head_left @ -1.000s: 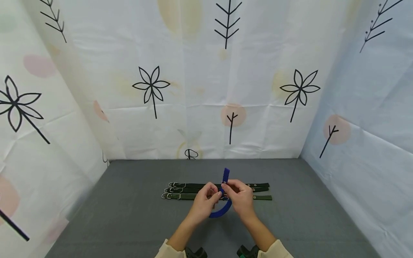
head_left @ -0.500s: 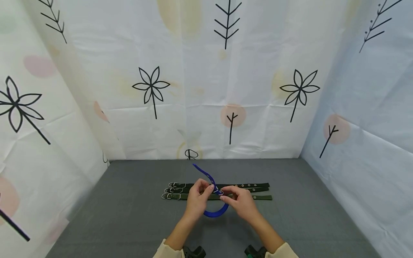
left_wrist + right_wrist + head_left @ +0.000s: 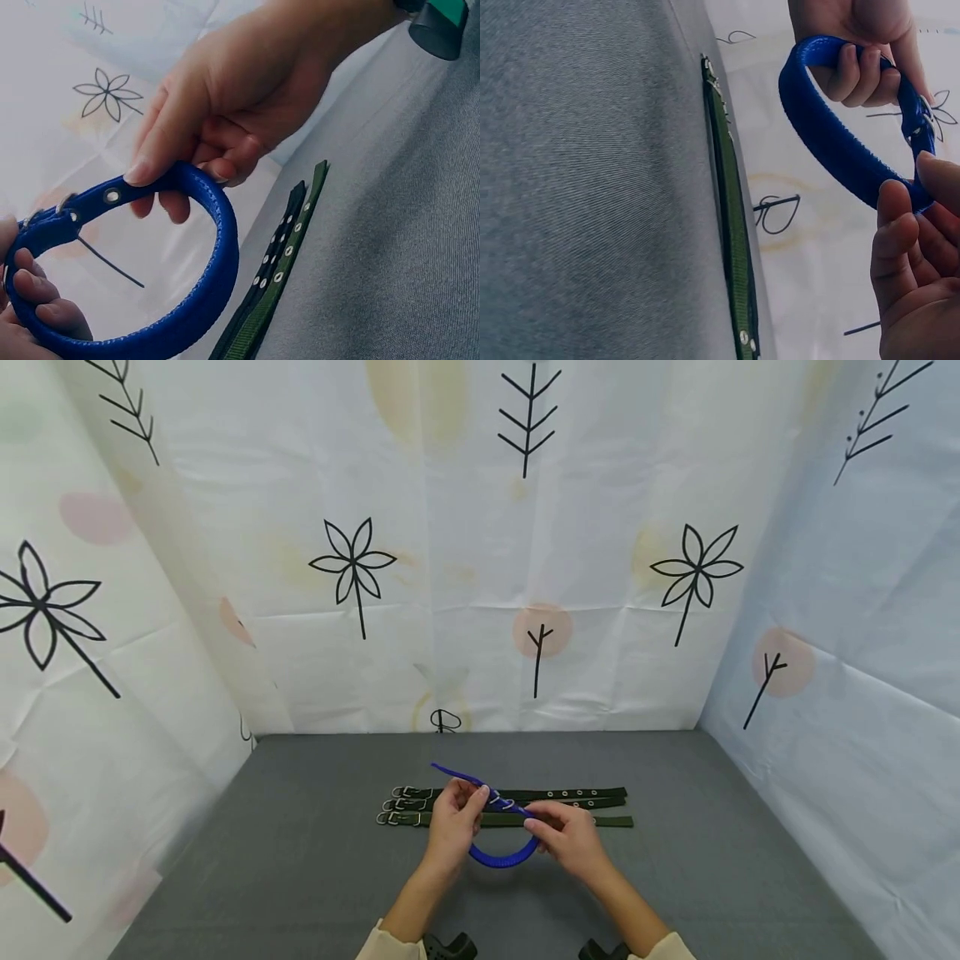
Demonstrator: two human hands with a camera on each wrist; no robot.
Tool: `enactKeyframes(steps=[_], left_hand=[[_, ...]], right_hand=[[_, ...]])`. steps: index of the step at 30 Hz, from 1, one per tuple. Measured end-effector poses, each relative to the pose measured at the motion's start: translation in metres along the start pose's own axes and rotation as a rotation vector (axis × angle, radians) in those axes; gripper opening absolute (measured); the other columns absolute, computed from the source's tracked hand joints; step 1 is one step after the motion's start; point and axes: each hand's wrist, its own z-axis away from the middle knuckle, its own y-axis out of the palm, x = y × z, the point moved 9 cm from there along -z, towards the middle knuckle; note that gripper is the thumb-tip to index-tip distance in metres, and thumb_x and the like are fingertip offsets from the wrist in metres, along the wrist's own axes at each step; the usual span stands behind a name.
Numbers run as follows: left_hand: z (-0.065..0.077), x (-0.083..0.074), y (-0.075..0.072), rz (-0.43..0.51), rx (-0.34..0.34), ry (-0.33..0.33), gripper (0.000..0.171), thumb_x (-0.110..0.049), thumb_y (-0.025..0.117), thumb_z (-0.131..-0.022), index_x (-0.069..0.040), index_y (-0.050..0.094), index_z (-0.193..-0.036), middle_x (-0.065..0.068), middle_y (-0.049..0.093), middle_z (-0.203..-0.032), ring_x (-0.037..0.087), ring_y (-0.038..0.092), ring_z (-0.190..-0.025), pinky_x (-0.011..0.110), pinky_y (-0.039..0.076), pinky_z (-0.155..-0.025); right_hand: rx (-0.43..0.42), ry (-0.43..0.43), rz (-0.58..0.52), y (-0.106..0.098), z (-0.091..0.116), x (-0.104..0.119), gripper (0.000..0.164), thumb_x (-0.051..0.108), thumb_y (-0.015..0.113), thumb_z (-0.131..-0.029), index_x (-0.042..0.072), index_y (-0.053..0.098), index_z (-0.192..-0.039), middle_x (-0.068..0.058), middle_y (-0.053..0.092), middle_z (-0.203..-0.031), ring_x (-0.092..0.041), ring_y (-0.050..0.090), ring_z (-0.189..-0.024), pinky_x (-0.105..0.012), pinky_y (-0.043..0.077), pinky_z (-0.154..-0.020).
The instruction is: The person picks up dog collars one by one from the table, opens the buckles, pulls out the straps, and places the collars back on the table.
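A blue dog collar point(image 3: 501, 860) is bent into a loop between my two hands, above the table. My left hand point(image 3: 452, 831) pinches it beside the metal buckle point(image 3: 501, 800), and the thin free end point(image 3: 450, 770) sticks out to the upper left. Thumb and fingers of my right hand point(image 3: 573, 839) pinch the strap on the buckle's other side. In the left wrist view, an eyelet point(image 3: 112, 196) shows between the buckle and the right thumb. The right wrist view has the collar's padded, stitched band point(image 3: 832, 142) running between both hands.
Behind the hands lie three more collars side by side on the grey table point(image 3: 315, 860): a green one point(image 3: 617, 822) nearest and two darker ones point(image 3: 588, 792) farther back. Their buckles point(image 3: 405, 792) are at the left. A patterned white cloth point(image 3: 450, 527) encloses the back and sides.
The collar's free end has swung from upright to pointing upper left. My left hand has moved left, and my right hand has gone from that end to the strap on the right, spreading the loop.
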Motion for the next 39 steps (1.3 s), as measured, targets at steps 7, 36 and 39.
enactKeyframes(steps=[7,36,39], left_hand=[[-0.002,-0.004,-0.011,0.084,-0.072,0.022,0.018,-0.007,0.063,-0.095,0.002,0.050,-0.087,0.001,0.046,-0.065,0.010,0.041,-0.051,0.021,0.034,-0.047],[0.016,-0.037,0.016,-0.073,0.124,0.121,0.015,0.000,0.058,-0.096,0.008,0.048,-0.088,0.003,0.042,-0.064,0.009,0.040,-0.052,0.018,0.034,-0.049],[0.016,-0.036,0.017,-0.076,0.135,0.122,0.015,0.000,0.058,-0.096,0.009,0.048,-0.089,0.003,0.042,-0.064,0.009,0.040,-0.053,0.018,0.034,-0.049]], right_hand=[[-0.016,-0.023,-0.103,-0.009,0.007,-0.008,0.016,0.001,0.065,-0.091,-0.009,0.065,-0.104,-0.023,0.064,-0.074,-0.034,0.058,-0.049,-0.033,0.050,-0.042],[0.137,0.026,0.100,0.005,-0.010,0.040,0.029,0.009,0.068,-0.091,-0.006,0.064,-0.116,-0.012,0.067,-0.095,-0.009,0.048,-0.058,-0.023,0.042,-0.053],[0.143,0.004,0.111,0.006,-0.010,0.057,0.025,0.004,0.068,-0.090,-0.008,0.065,-0.113,-0.010,0.064,-0.084,-0.009,0.050,-0.059,-0.023,0.043,-0.054]])
